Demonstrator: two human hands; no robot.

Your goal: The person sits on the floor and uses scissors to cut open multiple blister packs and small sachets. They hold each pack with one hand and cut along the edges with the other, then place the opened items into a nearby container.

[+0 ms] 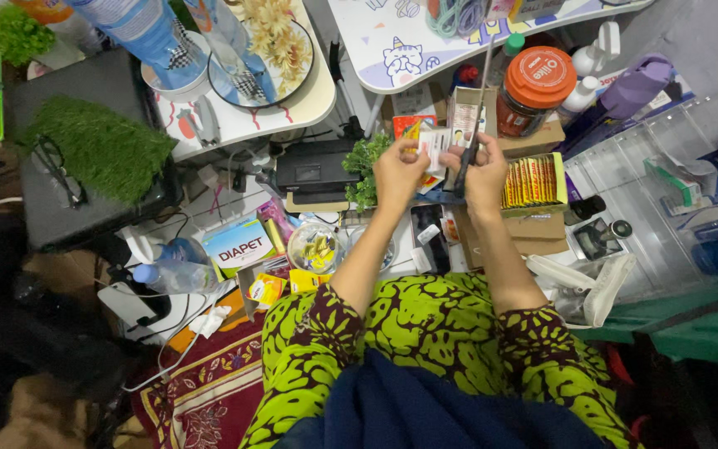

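My left hand (399, 170) is raised in front of me, fingers curled and pinching a small white card (434, 145) by its lower left edge. My right hand (485, 170) sits just beside it, closed around the dark handles of a pair of scissors (479, 100), whose long thin blades point up and away from me, past the right edge of the card. Whether the blades touch the card I cannot tell from here. The two hands are close together, nearly at the same height, with the card held between them.

Just behind the card lies a small sprig of green artificial leaves (366, 166), and to its left a black boxy device (316, 170). To the right of my right hand stands an open carton of yellow-and-red sachets (533, 181) packed upright in a row. Beyond that, further from me, there is a jar with an orange lid (538, 83), and near it a purple bottle (637, 83).

Below my left forearm, on the cluttered floor, a round clear container (313, 247) holds small yellow packets, with a blue-and-white box (238, 244) beside it and a plastic water bottle (172, 274) lying on its side. Far left, a patch of green artificial turf (97, 145) rests on a dark box. My lap is covered by green leaf-patterned cloth (425, 324).
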